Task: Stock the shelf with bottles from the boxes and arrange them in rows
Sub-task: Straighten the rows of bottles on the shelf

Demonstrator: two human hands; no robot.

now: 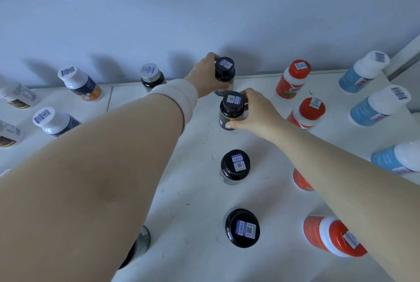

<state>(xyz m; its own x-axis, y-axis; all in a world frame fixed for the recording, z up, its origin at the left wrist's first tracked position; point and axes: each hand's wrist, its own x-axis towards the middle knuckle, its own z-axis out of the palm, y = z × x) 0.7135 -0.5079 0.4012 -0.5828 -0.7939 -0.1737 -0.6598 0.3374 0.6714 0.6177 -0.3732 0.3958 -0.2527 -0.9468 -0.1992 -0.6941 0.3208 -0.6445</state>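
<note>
On the white shelf (193,186), dark bottles with black caps stand in a row running from front to back. My left hand (205,77) grips the rearmost black-capped bottle (224,70) near the back wall. My right hand (258,112) holds the second black-capped bottle (232,109) just in front of it, thumb low on its side. Two more black-capped bottles (235,165) (242,228) stand closer to me in the same row. Both held bottles are upright.
A row of red-capped bottles (309,111) stands to the right, then blue bottles with white caps (377,106) by the right edge. White-capped bottles (77,81) and a silver-capped one (151,76) stand on the left. Another dark bottle (142,242) shows beneath my left forearm.
</note>
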